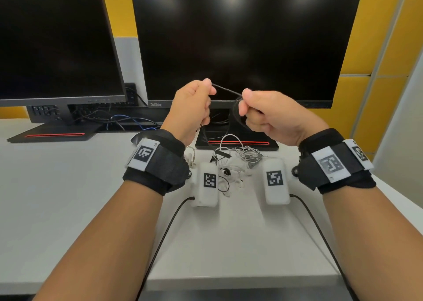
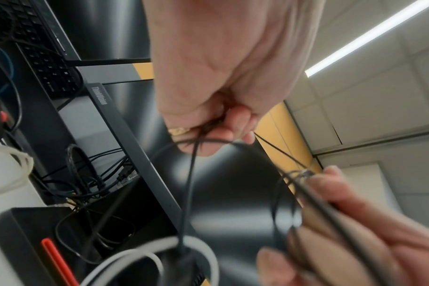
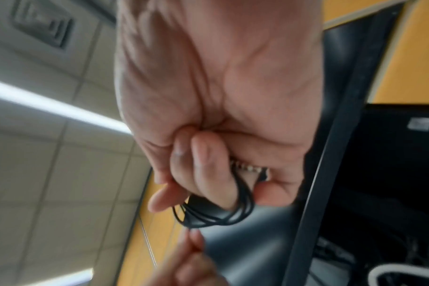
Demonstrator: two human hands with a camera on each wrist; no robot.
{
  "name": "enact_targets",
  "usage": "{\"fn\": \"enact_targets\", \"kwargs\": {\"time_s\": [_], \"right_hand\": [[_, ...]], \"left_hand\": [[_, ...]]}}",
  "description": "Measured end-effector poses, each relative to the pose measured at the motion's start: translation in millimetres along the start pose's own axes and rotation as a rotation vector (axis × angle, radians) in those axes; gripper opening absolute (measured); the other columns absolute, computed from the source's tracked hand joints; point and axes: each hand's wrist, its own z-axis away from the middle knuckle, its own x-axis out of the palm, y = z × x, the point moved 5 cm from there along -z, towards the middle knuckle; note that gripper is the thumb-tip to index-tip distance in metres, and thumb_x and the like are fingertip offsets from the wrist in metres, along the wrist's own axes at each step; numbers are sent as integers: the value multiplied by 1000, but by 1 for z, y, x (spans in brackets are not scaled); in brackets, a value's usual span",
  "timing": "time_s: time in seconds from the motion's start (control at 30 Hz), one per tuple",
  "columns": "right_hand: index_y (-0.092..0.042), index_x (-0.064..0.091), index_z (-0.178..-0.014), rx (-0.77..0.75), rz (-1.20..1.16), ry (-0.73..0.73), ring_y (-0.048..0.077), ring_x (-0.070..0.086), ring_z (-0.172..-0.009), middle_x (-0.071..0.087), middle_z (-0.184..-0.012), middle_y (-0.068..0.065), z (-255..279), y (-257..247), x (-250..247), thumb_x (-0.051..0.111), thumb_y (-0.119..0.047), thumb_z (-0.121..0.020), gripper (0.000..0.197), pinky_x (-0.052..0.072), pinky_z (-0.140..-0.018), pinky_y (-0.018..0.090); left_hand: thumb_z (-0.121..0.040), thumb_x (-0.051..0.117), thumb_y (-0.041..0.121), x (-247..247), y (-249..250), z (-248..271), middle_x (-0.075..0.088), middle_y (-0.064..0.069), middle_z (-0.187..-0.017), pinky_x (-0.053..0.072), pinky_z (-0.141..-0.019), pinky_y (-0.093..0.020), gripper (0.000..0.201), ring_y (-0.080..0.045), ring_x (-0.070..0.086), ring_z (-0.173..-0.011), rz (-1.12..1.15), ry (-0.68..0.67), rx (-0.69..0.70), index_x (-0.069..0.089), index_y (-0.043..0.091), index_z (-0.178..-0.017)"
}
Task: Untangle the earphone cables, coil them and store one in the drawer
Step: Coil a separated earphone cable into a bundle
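On the far left stands a big black computer screen; its left side is cut off by the edge of the head view. Under it lies a tangle of black and blue wires, too mixed up to follow.

The left hand is up in the air with its fingers curled tight, pinching a thin black earphone cable. The cable runs in a straight line across to the right hand. That hand is curled too, and it holds a few round loops of the same cable. How many loops is hard to count, because the wrist views are blurry. One end of the cable hangs down from the left hand to the white table.

Between the wrists, on the table, lies a messy pile of white and grey earphone cables. Part of it hides behind two white boxes with black square patterns.

Behind the hands is a second black screen. Small letters on its bottom edge read "ThinkVision". The wall behind is yellow. The drawer cannot be seen.
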Motion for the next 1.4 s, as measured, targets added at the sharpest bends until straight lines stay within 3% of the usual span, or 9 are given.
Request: {"fn": "enact_targets", "kwargs": {"time_s": [0.17, 0.3, 0.43, 0.63, 0.8, 0.93, 1.13, 1.27, 1.4], "right_hand": [[-18, 59, -103, -194, -493, 119, 17, 71, -89, 73, -93, -5, 1, -12, -9, 28, -27, -107, 32, 51, -89, 36], [-35, 63, -109, -191, -111, 285, 2, 47, -130, 55, -131, -21, -3, -5, -16, 35, -32, -106, 28, 31, -108, 35], [-32, 65, -91, -162, 316, 288, 3, 60, -93, 67, -92, -11, -8, -1, -8, 39, -30, -105, 29, 45, -97, 35], [-13, 55, -76, -19, 47, 99, 10, 36, -44, 35, -43, -8, -2, -2, -1, 33, -37, -106, 44, 40, -65, 24], [-19, 52, -87, -200, -535, 157, 14, 72, -82, 74, -80, -3, 0, -15, -11, 26, -32, -107, 36, 52, -84, 30], [-26, 62, -98, -276, -332, 285, 3, 55, -124, 61, -128, -17, 0, -12, -21, 33, -28, -106, 30, 38, -105, 35], [-25, 68, -94, -143, 336, 304, 15, 60, -109, 69, -106, 3, -7, -1, -14, 41, -32, -104, 30, 45, -96, 32], [-18, 59, -75, -9, 316, 175, 25, 65, -81, 55, -52, -4, -2, 1, -3, 38, -42, -103, 43, 42, -90, 32], [-16, 49, -68, -35, -29, 192, 16, 50, -54, 41, -43, -4, 0, -4, -10, 36, -34, -105, 43, 45, -82, 31]], "left_hand": [[-101, 43, 29, 20, -6, 11, 42, 6, -62, 36, -52, -23, 26, -7, 35, -51, -333, -301, -77, 68, 23, -99], [-101, 47, 27, 34, -3, 26, 48, 7, -65, 43, -58, -18, 21, -7, 43, -57, -362, -581, -82, 67, 27, -106], [-101, 46, 17, 32, 9, 21, 51, 7, -63, 47, -63, -18, 20, -6, 49, -59, -96, -444, 6, 64, 14, -94], [-101, 46, 18, 15, 6, 8, 49, 5, -66, 47, -57, -19, 16, -4, 46, -55, 15, -167, 3, 60, 17, -92], [-101, 47, 18, 28, -4, 11, 51, 6, -63, 47, -57, -20, 17, -5, 47, -52, -134, -276, -36, 62, 14, -91], [-102, 45, 18, 41, -3, 25, 64, 4, -70, 54, -75, -23, 24, -9, 63, -69, -236, -544, -67, 67, 13, -95], [-102, 45, 17, 34, 8, 19, 71, 1, -91, 49, -95, -34, 25, -12, 67, -92, -96, -402, 64, 68, 17, -93], [-102, 43, 21, 19, 7, 9, 66, 5, -92, 49, -86, -25, 27, -5, 60, -89, -191, -188, 131, 67, 23, -91], [-102, 43, 19, 23, 4, 10, 64, 5, -85, 43, -64, -6, 26, 4, 59, -74, -239, -217, 100, 64, 20, -87]]}}
